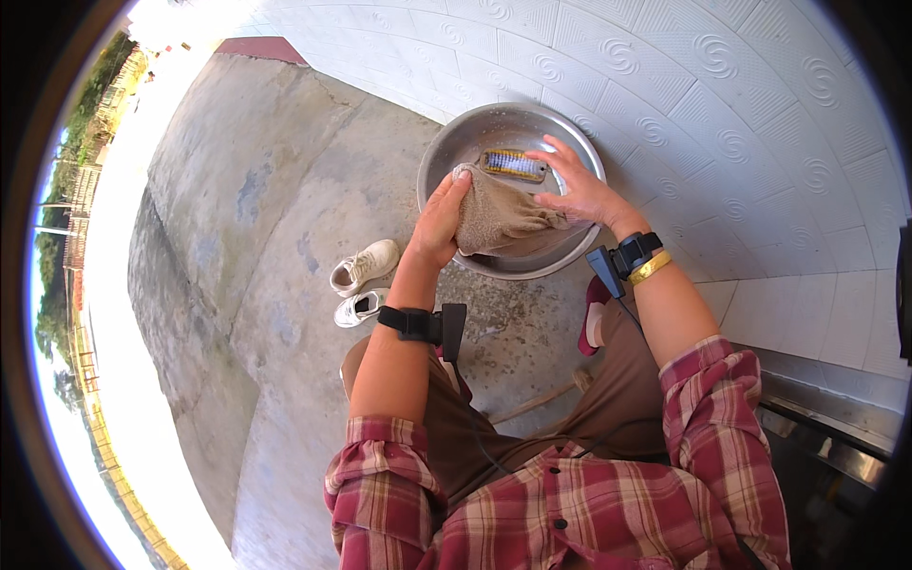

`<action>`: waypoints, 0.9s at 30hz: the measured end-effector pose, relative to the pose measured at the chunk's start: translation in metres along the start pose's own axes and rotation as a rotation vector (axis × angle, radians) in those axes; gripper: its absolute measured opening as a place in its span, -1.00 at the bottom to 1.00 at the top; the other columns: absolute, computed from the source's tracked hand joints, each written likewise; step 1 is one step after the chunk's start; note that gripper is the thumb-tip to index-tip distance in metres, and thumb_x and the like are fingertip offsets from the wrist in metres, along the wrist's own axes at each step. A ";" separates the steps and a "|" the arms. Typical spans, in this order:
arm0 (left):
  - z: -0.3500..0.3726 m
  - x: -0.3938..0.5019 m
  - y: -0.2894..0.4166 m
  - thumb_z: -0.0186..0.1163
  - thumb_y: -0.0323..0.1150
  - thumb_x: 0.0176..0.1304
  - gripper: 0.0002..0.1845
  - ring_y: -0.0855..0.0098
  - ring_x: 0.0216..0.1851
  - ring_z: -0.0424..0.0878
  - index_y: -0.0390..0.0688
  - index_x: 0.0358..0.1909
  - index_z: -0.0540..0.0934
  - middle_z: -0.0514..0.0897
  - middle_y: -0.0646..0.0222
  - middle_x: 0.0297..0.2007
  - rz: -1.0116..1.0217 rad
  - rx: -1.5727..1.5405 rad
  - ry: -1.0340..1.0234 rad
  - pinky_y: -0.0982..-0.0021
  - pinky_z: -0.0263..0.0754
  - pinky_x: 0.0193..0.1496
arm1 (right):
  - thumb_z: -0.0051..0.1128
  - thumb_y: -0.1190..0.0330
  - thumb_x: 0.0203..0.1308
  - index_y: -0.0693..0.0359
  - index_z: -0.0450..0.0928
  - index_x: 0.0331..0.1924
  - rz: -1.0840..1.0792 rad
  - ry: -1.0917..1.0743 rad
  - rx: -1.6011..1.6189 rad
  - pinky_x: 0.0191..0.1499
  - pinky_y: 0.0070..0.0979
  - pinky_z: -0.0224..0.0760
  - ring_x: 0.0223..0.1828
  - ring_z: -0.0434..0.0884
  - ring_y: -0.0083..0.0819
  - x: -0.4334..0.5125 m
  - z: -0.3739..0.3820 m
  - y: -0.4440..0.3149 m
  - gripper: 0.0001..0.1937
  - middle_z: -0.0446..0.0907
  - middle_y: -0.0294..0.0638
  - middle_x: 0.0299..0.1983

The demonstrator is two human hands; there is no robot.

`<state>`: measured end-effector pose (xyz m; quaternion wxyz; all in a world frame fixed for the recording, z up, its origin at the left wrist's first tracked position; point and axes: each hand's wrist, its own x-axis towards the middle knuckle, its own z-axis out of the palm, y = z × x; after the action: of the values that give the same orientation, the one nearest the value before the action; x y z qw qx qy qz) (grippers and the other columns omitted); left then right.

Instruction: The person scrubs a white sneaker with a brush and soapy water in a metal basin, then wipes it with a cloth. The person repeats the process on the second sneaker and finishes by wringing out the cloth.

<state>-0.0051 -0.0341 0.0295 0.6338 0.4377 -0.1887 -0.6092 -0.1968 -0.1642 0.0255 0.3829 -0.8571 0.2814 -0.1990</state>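
Observation:
A tan, wet-looking cloth (502,221) hangs over a round metal basin (438,153), part of it bunched up. My left hand (443,217) grips its upper left corner, thumb on top. At the cloth's right end is my right hand (577,182), its thumb and forefinger spread apart and the heel of the hand near the fabric; whether its lower fingers hold any cloth cannot be told. Inside the basin, beyond the cloth, lies a scrub brush (513,164) with pale and yellow bristles, close to my right fingertips.
The basin stands on a concrete floor (285,214) against a white tiled wall (641,92). A pair of white shoes (367,267) sits left of my left forearm. Below, between my legs, part of a wooden stool (541,400) shows. A metal-edged unit (826,427) is at the lower right.

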 end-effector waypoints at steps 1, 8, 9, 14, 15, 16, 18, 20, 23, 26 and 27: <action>0.004 0.000 -0.002 -0.11 -0.22 0.43 -0.67 0.53 -0.10 0.52 -0.19 0.07 0.41 0.55 0.40 -0.12 -0.012 -0.004 -0.025 0.46 0.46 -0.05 | 0.24 0.22 0.00 0.17 0.52 -0.01 -0.013 -0.095 0.078 0.22 -0.33 0.19 0.27 0.25 -0.23 -0.002 0.012 -0.008 -0.57 0.26 0.01 0.24; -0.012 -0.001 0.010 -0.01 -0.15 0.38 -0.64 0.48 -0.15 0.56 -0.20 0.00 0.48 0.59 0.33 -0.15 -0.020 -0.022 -0.042 0.43 0.49 -0.05 | 0.17 0.18 0.16 0.29 0.49 0.01 0.253 -0.522 0.502 0.08 -0.46 0.35 -0.06 0.55 -0.41 0.006 0.023 -0.016 -0.58 0.58 -0.17 -0.12; -0.017 -0.002 0.011 0.00 -0.13 0.37 -0.63 0.47 -0.14 0.56 -0.21 -0.01 0.49 0.59 0.30 -0.15 -0.017 -0.014 -0.008 0.42 0.49 -0.05 | 0.14 0.19 0.20 0.31 0.50 -0.01 0.293 -0.449 0.688 0.04 -0.50 0.38 -0.11 0.57 -0.46 0.007 0.019 -0.015 -0.60 0.61 -0.21 -0.18; -0.020 -0.001 -0.009 0.14 -0.31 0.22 -0.51 0.47 -0.17 0.50 -0.15 0.19 0.34 0.58 0.29 -0.15 0.264 1.120 -0.287 0.41 0.39 -0.04 | 0.03 0.24 0.30 0.33 0.49 -0.03 0.168 -0.044 1.077 0.02 -0.56 0.40 -0.10 0.57 -0.53 0.013 0.011 -0.010 -0.68 0.59 -0.15 -0.12; -0.019 0.001 -0.013 0.12 -0.34 0.22 -0.52 0.47 -0.17 0.50 -0.16 0.19 0.34 0.58 0.29 -0.14 0.207 1.086 -0.237 0.42 0.38 -0.03 | 0.03 0.24 0.30 0.32 0.50 -0.03 0.104 -0.032 1.091 0.01 -0.56 0.41 -0.11 0.57 -0.55 0.014 0.013 -0.007 -0.69 0.59 -0.15 -0.13; -0.018 0.004 -0.014 0.10 -0.37 0.22 -0.52 0.48 -0.17 0.50 -0.18 0.19 0.33 0.59 0.30 -0.13 0.102 1.066 -0.239 0.44 0.37 -0.02 | 0.01 0.26 0.31 0.33 0.48 -0.07 0.105 0.047 1.140 -0.04 -0.54 0.44 -0.19 0.56 -0.55 0.016 0.014 -0.002 -0.71 0.59 -0.21 -0.21; -0.016 0.008 -0.017 0.02 -0.43 0.23 -0.57 0.42 -0.08 0.53 -0.26 0.16 0.35 0.57 0.26 -0.07 0.064 0.720 -0.175 0.41 0.37 0.04 | 0.01 0.26 0.31 0.33 0.48 -0.15 0.239 0.243 1.000 -0.08 -0.55 0.43 -0.24 0.54 -0.57 0.020 0.016 0.008 -0.74 0.56 -0.26 -0.27; -0.016 0.012 -0.021 -0.01 -0.38 0.26 -0.58 0.37 0.00 0.50 -0.29 0.14 0.36 0.54 0.24 -0.02 0.068 0.188 -0.139 0.37 0.37 0.10 | -0.01 0.28 0.31 0.33 0.41 -0.14 0.351 0.346 0.789 -0.11 -0.58 0.41 -0.25 0.49 -0.60 0.022 0.020 0.010 -0.75 0.50 -0.30 -0.28; -0.016 0.021 -0.035 -0.09 -0.12 0.35 -0.51 0.30 0.05 0.48 -0.27 0.14 0.35 0.50 0.21 0.04 -0.067 -0.342 -0.086 0.29 0.37 0.13 | 0.00 0.29 0.26 0.37 0.30 0.01 0.353 0.322 0.859 -0.21 -0.63 0.37 -0.30 0.44 -0.64 0.017 0.039 -0.012 -0.64 0.47 -0.31 -0.29; -0.013 0.028 -0.050 -0.16 0.09 0.36 -0.40 0.30 0.07 0.45 -0.25 0.11 0.39 0.51 0.21 0.02 -0.161 -0.510 -0.037 0.24 0.32 0.17 | 0.04 0.26 0.24 0.23 0.16 0.22 -0.189 0.211 0.300 0.11 -0.51 0.27 -0.03 0.47 -0.41 0.001 0.067 -0.051 -0.48 0.40 -0.13 0.05; -0.010 0.028 -0.055 -0.16 0.14 0.35 -0.38 0.32 0.05 0.46 -0.23 0.09 0.41 0.53 0.25 -0.02 -0.161 -0.535 -0.015 0.24 0.33 0.15 | 0.05 0.24 0.25 0.24 0.34 0.08 -0.312 0.123 0.171 0.00 -0.47 0.35 -0.11 0.53 -0.24 -0.006 0.075 -0.060 -0.61 0.47 -0.03 -0.08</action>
<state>-0.0251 -0.0505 -0.0272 0.6750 0.2637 0.0095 -0.6890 -0.1396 -0.0870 0.0234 0.4008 -0.8410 0.1502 -0.3310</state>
